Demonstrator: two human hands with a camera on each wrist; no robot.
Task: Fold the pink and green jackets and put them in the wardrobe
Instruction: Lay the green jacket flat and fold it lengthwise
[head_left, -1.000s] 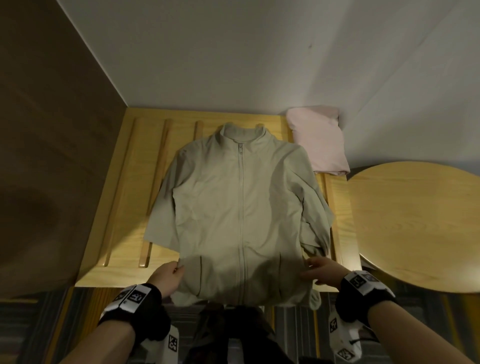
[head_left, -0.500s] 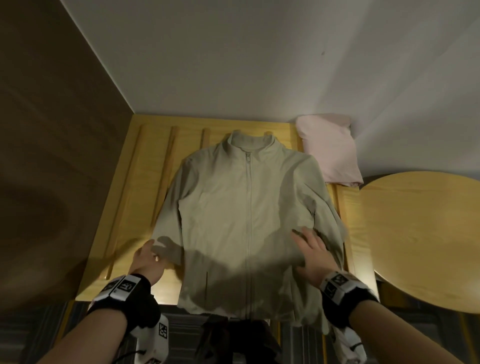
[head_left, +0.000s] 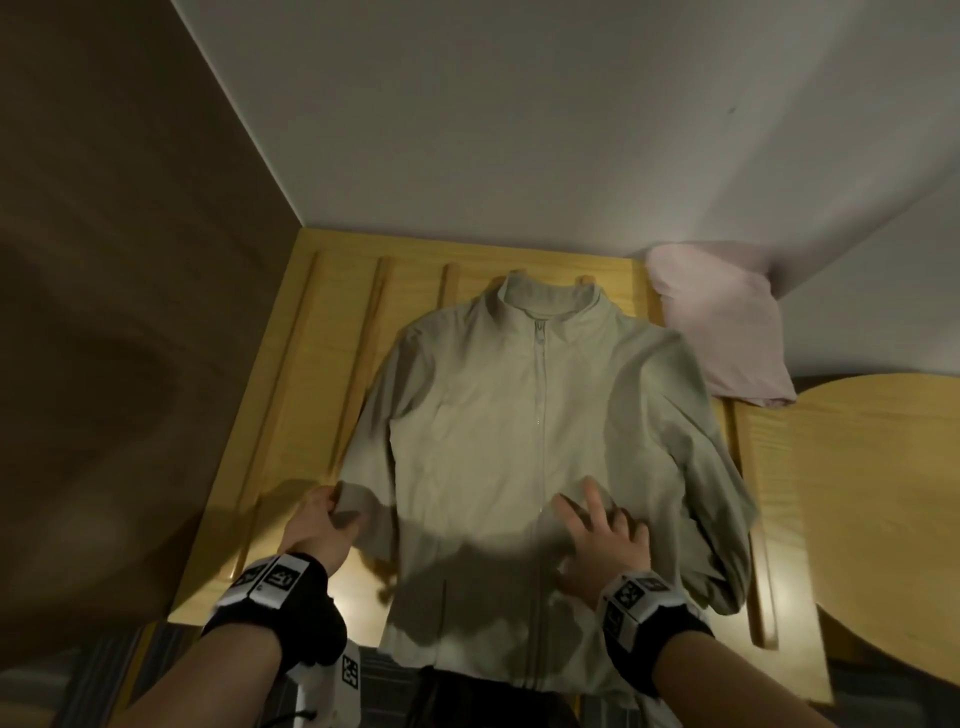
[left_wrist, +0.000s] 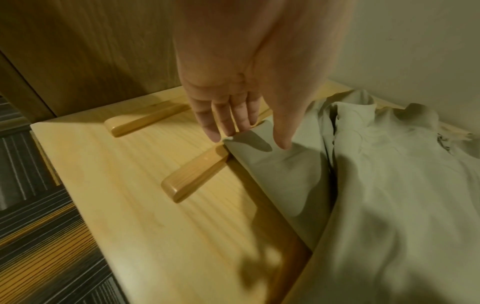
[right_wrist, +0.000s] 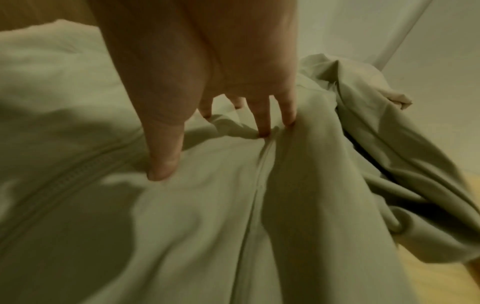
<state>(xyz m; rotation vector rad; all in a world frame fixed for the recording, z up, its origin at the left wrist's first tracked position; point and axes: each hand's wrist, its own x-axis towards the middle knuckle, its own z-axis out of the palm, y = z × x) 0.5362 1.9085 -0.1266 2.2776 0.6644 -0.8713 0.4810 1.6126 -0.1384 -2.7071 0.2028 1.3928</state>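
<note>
1. Flat on the wooden slatted bench (head_left: 311, 415) lies the green jacket (head_left: 493, 415), front up and zipped, its collar toward the white wall (head_left: 519, 130) and its hem hanging over the near edge.
2. At the jacket's left sleeve cuff (head_left: 353, 501), the left hand (head_left: 317, 525) pinches the cloth, fingers under the cuff's edge and thumb on top, as the left wrist view shows.
3. On the jacket's front, just right of the zip (head_left: 540, 405), the right hand (head_left: 602, 540) rests with fingers spread and nearly straight, pressing the fabric and holding nothing.
4. Folded, the pink jacket (head_left: 722, 332) sits at the bench's far right corner against the wall, just beside the green jacket's shoulder.
5. Right of the bench stands a round wooden table (head_left: 872, 493).
</note>
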